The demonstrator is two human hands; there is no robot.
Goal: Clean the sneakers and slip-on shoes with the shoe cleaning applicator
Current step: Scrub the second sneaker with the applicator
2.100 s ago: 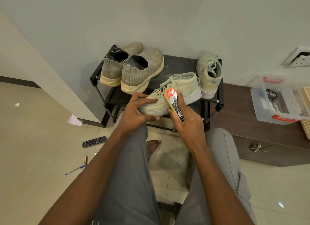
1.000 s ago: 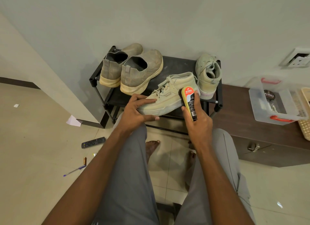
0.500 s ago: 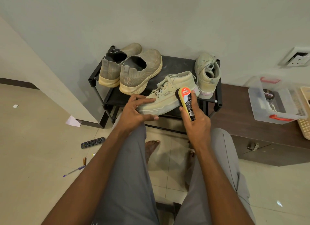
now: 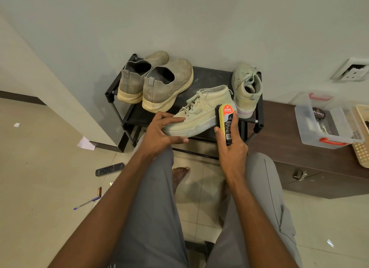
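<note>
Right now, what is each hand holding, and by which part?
The left hand grips the sneaker at its toe end. The right hand grips the shoe brush by its lower back, bristles against the sneaker's heel side.

Left hand (image 4: 159,131) gripping sneaker (image 4: 201,114) toe on shoe rack (image 4: 211,76); right hand (image 4: 231,148) holding applicator (image 4: 226,124) against its heel side.

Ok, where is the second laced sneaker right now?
In the head view, the second sneaker stands at the right end of the black shoe rack near the wall, just behind the sneaker being cleaned.
</note>
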